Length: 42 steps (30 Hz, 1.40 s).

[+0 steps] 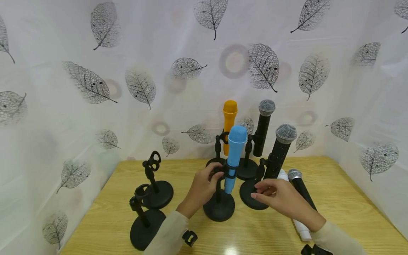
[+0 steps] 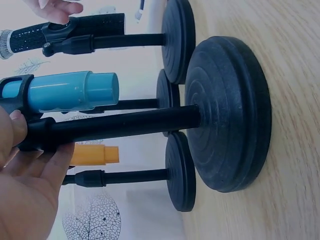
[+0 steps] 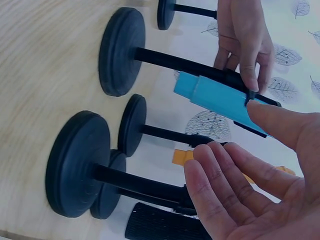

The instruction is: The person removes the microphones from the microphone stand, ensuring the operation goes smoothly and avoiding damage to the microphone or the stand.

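Your right hand (image 1: 280, 196) is loosely open, holding nothing, fingers near the front black microphone (image 1: 278, 159). Your left hand (image 1: 205, 180) grips the top of a black stand (image 1: 219, 209), which holds the blue microphone (image 1: 235, 152), slightly tilted. Behind it, an orange microphone (image 1: 229, 118) stands before the leaf-patterned curtain (image 1: 178, 32).

Soft, bright light glares on the table (image 1: 255, 233).
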Available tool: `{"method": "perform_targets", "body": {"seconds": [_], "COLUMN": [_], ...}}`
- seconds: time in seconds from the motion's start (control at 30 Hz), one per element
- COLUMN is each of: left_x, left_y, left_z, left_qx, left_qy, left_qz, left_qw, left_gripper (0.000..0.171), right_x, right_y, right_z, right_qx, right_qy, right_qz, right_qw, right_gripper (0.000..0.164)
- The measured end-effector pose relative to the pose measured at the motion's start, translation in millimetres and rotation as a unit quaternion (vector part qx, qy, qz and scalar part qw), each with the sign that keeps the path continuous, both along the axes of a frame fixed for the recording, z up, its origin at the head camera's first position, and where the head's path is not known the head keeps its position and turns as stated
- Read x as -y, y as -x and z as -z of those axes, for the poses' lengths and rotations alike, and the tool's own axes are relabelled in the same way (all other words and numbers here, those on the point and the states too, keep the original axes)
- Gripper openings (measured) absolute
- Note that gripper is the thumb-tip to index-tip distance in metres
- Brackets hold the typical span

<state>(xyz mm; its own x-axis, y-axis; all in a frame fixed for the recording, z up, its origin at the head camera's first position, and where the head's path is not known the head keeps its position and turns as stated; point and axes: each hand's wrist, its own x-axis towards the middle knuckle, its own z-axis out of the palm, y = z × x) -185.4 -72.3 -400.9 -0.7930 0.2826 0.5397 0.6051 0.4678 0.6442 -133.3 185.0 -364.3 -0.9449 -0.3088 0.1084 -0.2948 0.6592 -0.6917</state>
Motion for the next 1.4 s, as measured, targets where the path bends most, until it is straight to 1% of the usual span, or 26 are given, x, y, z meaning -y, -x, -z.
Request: {"method": "perform_targets", "body": {"seconds": [0.2,0.33,0.53,0.7,0.9,1.13,1.3,1.4], "left_x": [3.3,4.0,5.2,8.0,11.0,13.6,14.7,15.4], "left_y": [-3.0,-3.0,-5.3,-10.8,-19.3,-28.6,-33.9,-37.1], "left_z": [-2.3,-1.8,-2.8,-4.1,-4.2,-3.4,-3.4,-3.7], "left_qx": [0.013,0.012,0.008,0.016,0.03,0.032,0.036,0.038], "left_qy": [0.01,0.013,0.007,0.007,0.009,0.007,0.001,0.0], "left_qz": [0.001,0.0,0.009,0.013,0.027,0.041,0.055,0.058], "left_qw": [0.9999,0.9999,0.9999,0.9998,0.9991,0.9986,0.9978,0.9976], "left_gripper": [0.022,0.022,0.022,0.022,0.023,0.024,0.023,0.023], "right_x": [5.1,7.5,9.5,12.7,17.8,27.0,35.2,40.5], "right_y": [1.9,3.2,6.9,10.6,11.5,9.3,9.1,8.8], "right_z": [-6.9,-12.7,-18.5,-20.9,-26.7,-32.8,-34.7,-34.9], "right_qx": [-0.015,-0.022,-0.037,-0.05,-0.062,-0.072,-0.071,-0.068], "right_qy": [0.013,0.015,0.018,0.023,0.031,0.061,0.096,0.118], "right_qz": [0.003,0.0,-0.004,-0.006,-0.011,-0.029,-0.041,-0.05], "right_qw": [1.0,1.0,0.999,0.998,0.998,0.995,0.992,0.989], "right_gripper": [0.036,0.036,0.035,0.036,0.038,0.04,0.038,0.037]}}
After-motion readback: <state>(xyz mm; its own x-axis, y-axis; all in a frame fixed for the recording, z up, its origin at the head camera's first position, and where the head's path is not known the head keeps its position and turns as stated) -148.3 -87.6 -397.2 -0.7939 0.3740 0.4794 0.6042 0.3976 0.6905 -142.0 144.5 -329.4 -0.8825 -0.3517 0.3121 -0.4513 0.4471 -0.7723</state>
